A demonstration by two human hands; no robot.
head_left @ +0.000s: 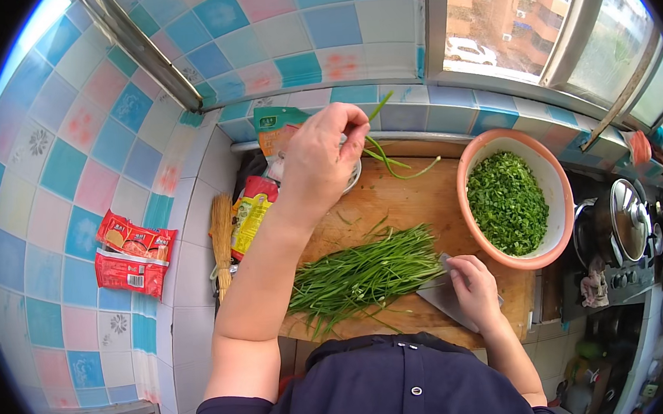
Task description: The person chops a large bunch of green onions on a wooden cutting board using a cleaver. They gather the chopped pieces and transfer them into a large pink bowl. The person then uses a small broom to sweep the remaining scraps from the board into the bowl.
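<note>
My left hand (pixel 326 157) is raised over the back of the wooden cutting board (pixel 432 199), fingers pinched on a few thin green garlic chives (pixel 380 105). Their ends hang down on the right of that hand. A long bundle of garlic chives (pixel 364 274) lies across the front of the board, below and to the right of my left forearm. Beside the bundle's right end, my right hand (pixel 475 287) grips a cleaver (pixel 444 304), its broad grey blade low over the board. The cleaver's handle is mostly hidden in the hand.
A pink-rimmed bowl (pixel 473 172) of chopped greens (pixel 509 205) stands at the board's right. Further right is a stove with a glass-lidded pot (pixel 630 218). Left of the board are a straw brush (pixel 223 243), a red-yellow packet (pixel 251 221) and a red package (pixel 134 254).
</note>
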